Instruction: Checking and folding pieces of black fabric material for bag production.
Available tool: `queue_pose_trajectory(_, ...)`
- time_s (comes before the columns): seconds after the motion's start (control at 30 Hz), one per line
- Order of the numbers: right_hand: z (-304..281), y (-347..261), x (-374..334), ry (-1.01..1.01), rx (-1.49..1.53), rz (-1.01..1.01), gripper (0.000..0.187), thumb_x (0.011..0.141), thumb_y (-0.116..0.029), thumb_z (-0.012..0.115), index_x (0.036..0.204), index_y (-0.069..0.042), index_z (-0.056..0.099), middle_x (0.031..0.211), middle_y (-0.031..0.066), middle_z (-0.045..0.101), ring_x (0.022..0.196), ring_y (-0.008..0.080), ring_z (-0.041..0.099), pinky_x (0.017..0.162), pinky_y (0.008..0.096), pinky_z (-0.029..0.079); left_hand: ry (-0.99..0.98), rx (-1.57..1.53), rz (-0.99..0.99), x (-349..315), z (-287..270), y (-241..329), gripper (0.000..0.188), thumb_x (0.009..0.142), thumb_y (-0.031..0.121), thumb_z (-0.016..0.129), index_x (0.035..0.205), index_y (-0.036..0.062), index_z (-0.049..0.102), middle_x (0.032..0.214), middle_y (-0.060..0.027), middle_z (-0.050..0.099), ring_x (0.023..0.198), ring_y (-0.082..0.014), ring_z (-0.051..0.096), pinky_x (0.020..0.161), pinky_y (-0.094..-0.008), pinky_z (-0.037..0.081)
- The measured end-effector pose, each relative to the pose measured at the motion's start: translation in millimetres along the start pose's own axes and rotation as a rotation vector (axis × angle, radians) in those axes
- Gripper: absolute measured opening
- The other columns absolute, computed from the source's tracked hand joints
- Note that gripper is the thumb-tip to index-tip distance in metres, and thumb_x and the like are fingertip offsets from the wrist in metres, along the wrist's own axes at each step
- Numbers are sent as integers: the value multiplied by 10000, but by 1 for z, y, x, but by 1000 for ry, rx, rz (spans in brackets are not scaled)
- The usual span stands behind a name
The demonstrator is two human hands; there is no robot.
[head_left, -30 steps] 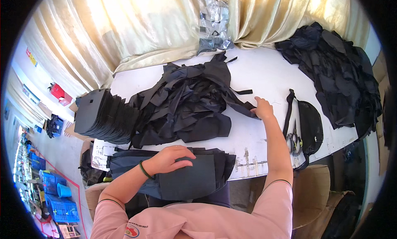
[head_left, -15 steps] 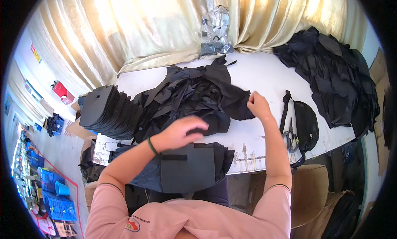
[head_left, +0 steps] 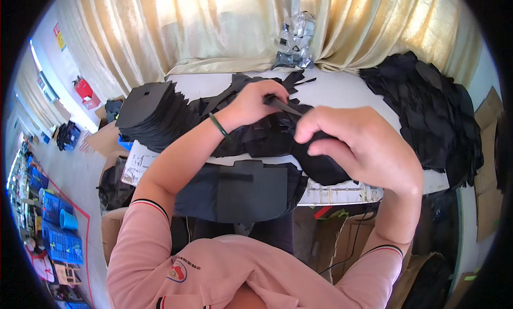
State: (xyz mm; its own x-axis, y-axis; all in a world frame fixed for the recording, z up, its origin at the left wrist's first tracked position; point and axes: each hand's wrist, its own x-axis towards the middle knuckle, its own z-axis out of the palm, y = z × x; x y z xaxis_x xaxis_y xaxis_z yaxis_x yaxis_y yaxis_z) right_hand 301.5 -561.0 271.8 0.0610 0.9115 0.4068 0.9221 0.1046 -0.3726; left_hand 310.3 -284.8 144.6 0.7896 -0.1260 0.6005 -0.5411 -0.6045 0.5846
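My left hand is closed over the heap of black fabric pieces, its fingers pinching the upper edge of a black fabric piece. That piece hangs toward the table's front edge. Raised closer to the camera, my right hand has curled fingers at the piece's right side, the fabric running behind thumb and forefinger; its grip is partly hidden. Below my hands, a dark flat panel with a black strip lies at the table's front edge, over my lap. A stack of dark panels stands at the left.
The white table carries a large black fabric pile at the right. A clear plastic bag sits at the back against cream curtains. Cardboard and a thin cable lie below the front edge. Blue crates stand far left.
My left hand has moved forward from above the panel and closed on the fabric. My right hand has come nearer the camera and now covers the pouch and scissors. The view has shifted.
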Motion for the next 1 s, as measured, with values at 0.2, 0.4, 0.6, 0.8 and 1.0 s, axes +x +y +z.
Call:
queue_pose_trajectory(0.2,36,-33,-26,-203,162,-123,270,761,34,660,962,-125,574,799,35,641,725,240,677,567,340,518,126,353,-116,-104,-80,-22,279,679,-108,642,919,33,648,935,-100,675,915,-275,653,836,-337,513)
queue_pose_trajectory(0.4,71,-31,-44,-397,590,-140,223,800,40,695,993,-71,701,859,45,723,694,204,696,591,275,526,-29,343,-414,-247,-171,0,368,578,-160,520,876,3,662,1075,-136,695,1057,-294,641,932,-358,488)
queue_pose_trajectory(0.6,107,18,-53,-399,715,280,157,812,88,657,931,-12,682,936,58,723,836,139,704,720,260,537,-465,261,-964,-335,-233,40,279,760,186,803,835,-23,634,708,-112,607,716,-110,539,664,-320,442)
queue_pose_trajectory(0.8,198,94,-43,-290,376,443,136,823,55,625,912,-40,662,811,74,689,763,222,671,709,311,510,-574,391,-998,-357,-219,-13,476,749,386,780,831,-57,626,733,-233,604,712,-340,603,677,-418,439)
queue_pose_trajectory(1.0,235,111,-35,-313,-223,534,130,783,-74,697,908,-59,669,976,121,694,941,334,640,814,414,501,-556,439,-1052,-346,-192,-62,485,742,392,786,836,-58,632,743,-246,602,726,-365,600,682,-428,439)
